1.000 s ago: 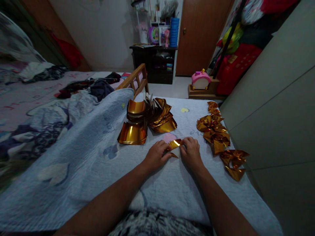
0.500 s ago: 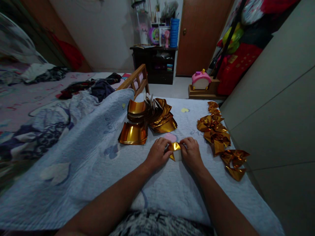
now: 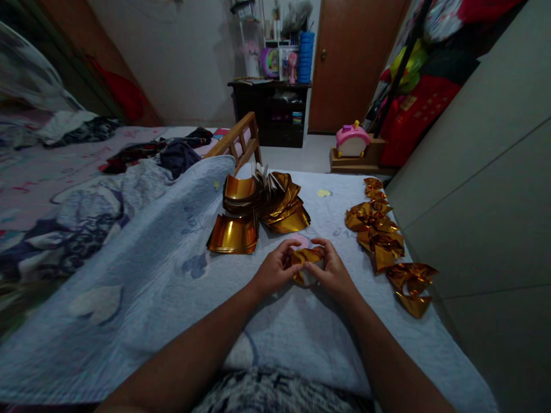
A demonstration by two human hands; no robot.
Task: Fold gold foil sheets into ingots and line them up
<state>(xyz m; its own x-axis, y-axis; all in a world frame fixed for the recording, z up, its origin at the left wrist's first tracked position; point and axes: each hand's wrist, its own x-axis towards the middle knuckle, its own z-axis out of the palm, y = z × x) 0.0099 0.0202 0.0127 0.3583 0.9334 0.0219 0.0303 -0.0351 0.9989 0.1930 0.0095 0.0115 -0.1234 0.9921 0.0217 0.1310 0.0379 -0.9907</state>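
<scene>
Both my hands meet over the pale blue quilt (image 3: 181, 298) around a small folded piece of gold foil paper (image 3: 305, 263). My left hand (image 3: 275, 269) pinches its left side with curled fingers. On the other side, my right hand (image 3: 332, 271) grips it, thumb and fingers bent around it. The piece is lifted slightly off the quilt between them. Just beyond my hands lies a pile of flat gold foil sheets (image 3: 235, 232), and behind it a fanned stack of more sheets (image 3: 275, 201).
A row of finished folded gold foil pieces (image 3: 381, 235) runs along the quilt's right edge beside a grey cabinet wall (image 3: 482, 189). Crumpled bedding (image 3: 86, 201) covers the left. A wooden rail (image 3: 235, 140), a dark shelf unit (image 3: 271, 112) and a pink toy (image 3: 350, 140) stand farther back.
My hands have drawn closer and turned inward, lifting the gold piece from the quilt and curling around it; earlier it was pressed flat under my fingertips.
</scene>
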